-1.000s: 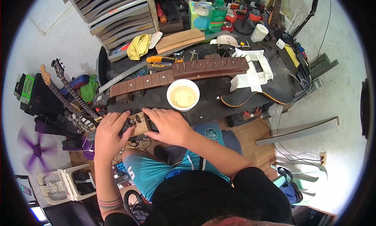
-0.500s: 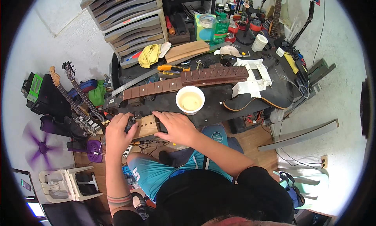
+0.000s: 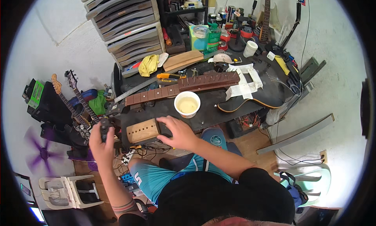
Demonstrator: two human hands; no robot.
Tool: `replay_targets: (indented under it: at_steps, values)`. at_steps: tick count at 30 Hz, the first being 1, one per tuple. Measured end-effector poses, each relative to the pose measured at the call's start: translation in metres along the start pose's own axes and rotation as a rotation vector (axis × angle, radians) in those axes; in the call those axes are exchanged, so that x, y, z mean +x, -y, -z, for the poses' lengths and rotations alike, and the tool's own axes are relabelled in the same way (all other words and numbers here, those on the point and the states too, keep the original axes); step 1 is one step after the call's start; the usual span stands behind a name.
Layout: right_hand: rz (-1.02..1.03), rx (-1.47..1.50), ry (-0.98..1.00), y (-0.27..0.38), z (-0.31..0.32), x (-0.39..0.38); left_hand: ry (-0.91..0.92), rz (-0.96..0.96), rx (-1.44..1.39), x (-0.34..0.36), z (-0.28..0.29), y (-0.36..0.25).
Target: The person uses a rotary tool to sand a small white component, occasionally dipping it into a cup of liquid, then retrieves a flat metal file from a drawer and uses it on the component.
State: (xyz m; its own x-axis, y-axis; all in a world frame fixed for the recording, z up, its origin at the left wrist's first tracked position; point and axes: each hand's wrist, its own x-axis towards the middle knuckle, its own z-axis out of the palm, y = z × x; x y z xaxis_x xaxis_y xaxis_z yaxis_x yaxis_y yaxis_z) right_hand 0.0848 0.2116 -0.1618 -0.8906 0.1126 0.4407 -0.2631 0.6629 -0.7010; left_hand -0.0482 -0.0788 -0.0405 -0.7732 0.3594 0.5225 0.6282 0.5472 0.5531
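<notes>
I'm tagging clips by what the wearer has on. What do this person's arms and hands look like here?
Both forearms are bare, with no gloves on the left hand or the right hand. The left forearm carries a band marking of dark and reddish stripes near the elbow. A black short sleeve covers the right upper arm. No watch or rings can be made out.

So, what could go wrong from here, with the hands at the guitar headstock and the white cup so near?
1. The white cup of pale liquid stands open just beyond the right hand; a lifted wrist could tip it onto the guitar neck.
2. The left hand grips a small dark thing at the bench edge, so it might drop to the floor.
3. The wooden headstock lies at the bench edge and may slip if pushed.
</notes>
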Motion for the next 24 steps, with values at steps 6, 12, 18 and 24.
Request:
replay_targets:
  at_steps: [6, 12, 18, 24]
  values:
    - [-0.042, 0.443, 0.211, 0.08, -0.04, -0.012, -0.191, 0.215, -0.724, -0.025, 0.032, -0.016]
    - [0.035, 0.442, 0.396, 0.113, -0.061, -0.007, -0.197, 0.475, -1.153, -0.042, 0.024, -0.025]
    - [-0.006, 0.319, 0.467, 0.127, -0.062, -0.006, -0.234, 0.525, -1.176, -0.057, 0.021, -0.026]
    - [0.025, 0.296, 0.423, 0.123, -0.067, -0.011, -0.107, 0.429, -1.249, -0.069, 0.017, -0.024]
